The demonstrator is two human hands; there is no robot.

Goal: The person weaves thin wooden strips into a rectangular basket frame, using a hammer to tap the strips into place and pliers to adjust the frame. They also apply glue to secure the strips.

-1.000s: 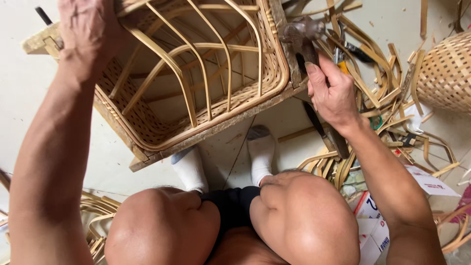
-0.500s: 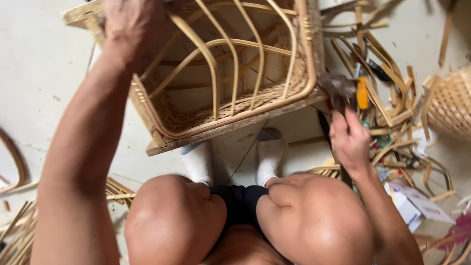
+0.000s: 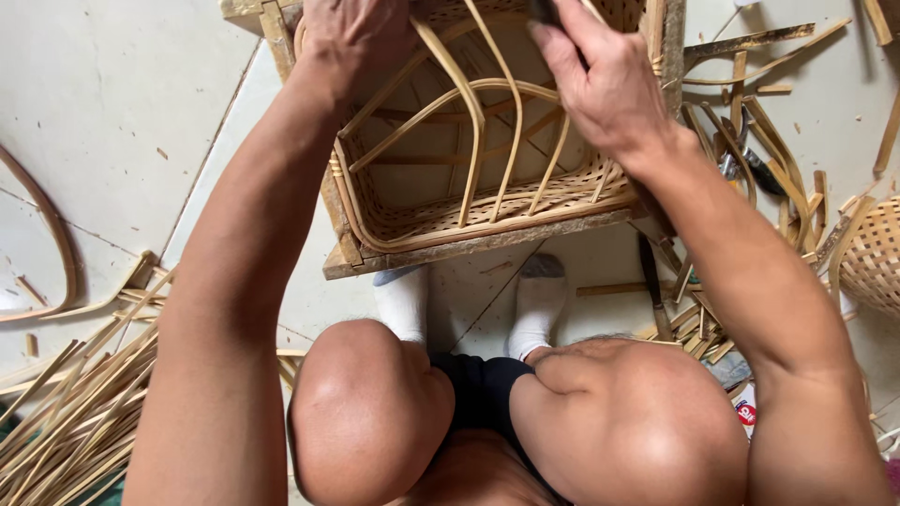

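Rattan frame (image 3: 469, 187): left hand (image 3: 352, 33) grips a rib; right hand (image 3: 600, 80) fingers closed on a dark tool. Risk: the tool slipping and cracking a rib.

A pile of thin cane strips (image 3: 66, 412) is seen at the floor's bottom left corner. A curved cane piece (image 3: 52, 234) is laid by the left edge. A small woven basket (image 3: 872, 253) is set at the right edge, with cane scraps (image 3: 750, 141) scattered beside it.
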